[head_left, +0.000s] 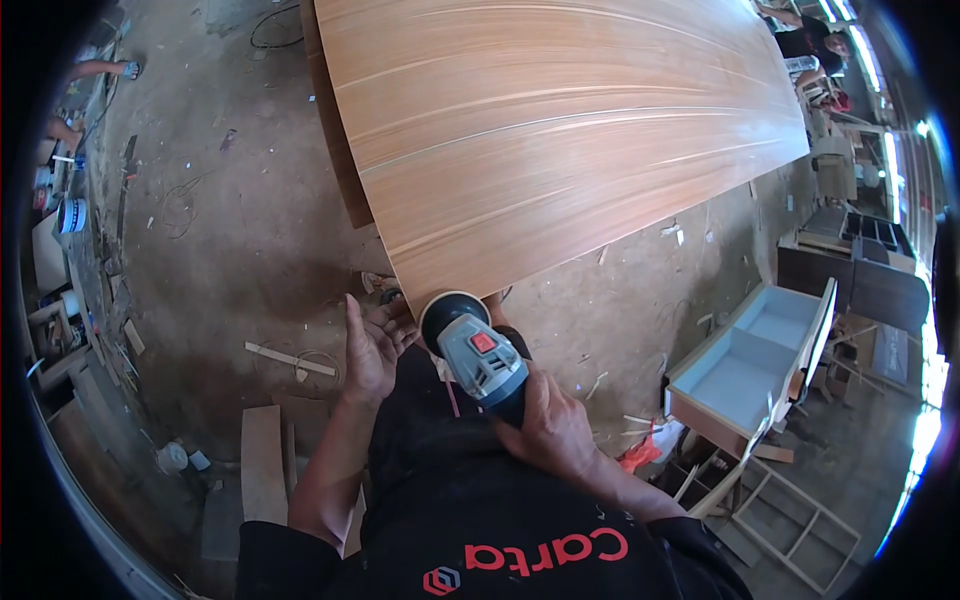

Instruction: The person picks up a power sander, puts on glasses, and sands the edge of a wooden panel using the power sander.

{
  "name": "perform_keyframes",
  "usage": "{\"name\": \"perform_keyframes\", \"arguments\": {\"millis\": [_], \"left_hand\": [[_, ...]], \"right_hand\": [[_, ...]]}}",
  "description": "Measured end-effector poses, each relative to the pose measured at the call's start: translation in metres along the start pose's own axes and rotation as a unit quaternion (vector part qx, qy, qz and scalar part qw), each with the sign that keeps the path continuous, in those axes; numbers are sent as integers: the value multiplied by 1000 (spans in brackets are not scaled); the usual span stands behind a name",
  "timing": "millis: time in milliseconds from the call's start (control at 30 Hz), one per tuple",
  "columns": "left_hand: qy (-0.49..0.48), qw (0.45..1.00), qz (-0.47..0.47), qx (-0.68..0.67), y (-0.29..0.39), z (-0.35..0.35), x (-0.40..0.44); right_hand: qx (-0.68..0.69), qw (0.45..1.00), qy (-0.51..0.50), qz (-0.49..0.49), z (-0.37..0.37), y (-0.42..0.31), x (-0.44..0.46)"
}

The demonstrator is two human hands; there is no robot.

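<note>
My right hand (557, 425) is wrapped round the dark rear grip of a grey and black power sander (485, 355) with a red switch. The sander's round pad rests at the near corner of a large wood-grain panel (570, 130), though its contact face is hidden. To the left of that corner, my left hand (374, 350) is held up with its fingers stretched out and the thumb apart. Nothing is in it, and its fingertips come close to the panel's corner; whether they touch I cannot tell.
A drawer-like box (745, 360) stands at the right, near a wooden frame (800, 520). Wood strips (290, 358) and boards (262, 455) lie on the floor at left. Another person (810, 45) is at the far right, and a person's legs (100, 68) show at upper left.
</note>
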State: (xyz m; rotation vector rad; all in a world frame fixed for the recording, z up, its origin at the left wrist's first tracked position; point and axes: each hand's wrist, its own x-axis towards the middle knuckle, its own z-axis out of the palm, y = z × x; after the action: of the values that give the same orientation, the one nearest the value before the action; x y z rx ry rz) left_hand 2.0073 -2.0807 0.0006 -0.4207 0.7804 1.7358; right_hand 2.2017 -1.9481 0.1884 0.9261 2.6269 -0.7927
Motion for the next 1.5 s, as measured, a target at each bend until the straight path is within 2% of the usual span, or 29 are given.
{"name": "perform_keyframes", "arguments": {"millis": [267,433,800,933,1100,1267,1500], "left_hand": [[51,998,-1,24,7,17,-6],[42,999,-12,8,8,11,-7],[89,996,16,28,4,14,-12],[139,989,30,46,2,15,-15],[156,985,44,63,3,26,-21],[192,977,67,71,-2,25,-22],[265,958,98,55,-10,42,-19]], "right_hand": [[13,996,34,85,-8,27,-10],[19,990,49,134,-17,50,-11],[12,987,82,138,-40,95,-8],[21,987,74,144,-48,112,-6],[15,982,48,184,-64,130,-1],[14,984,100,144,-74,155,1],[15,982,104,155,-88,187,5]]}}
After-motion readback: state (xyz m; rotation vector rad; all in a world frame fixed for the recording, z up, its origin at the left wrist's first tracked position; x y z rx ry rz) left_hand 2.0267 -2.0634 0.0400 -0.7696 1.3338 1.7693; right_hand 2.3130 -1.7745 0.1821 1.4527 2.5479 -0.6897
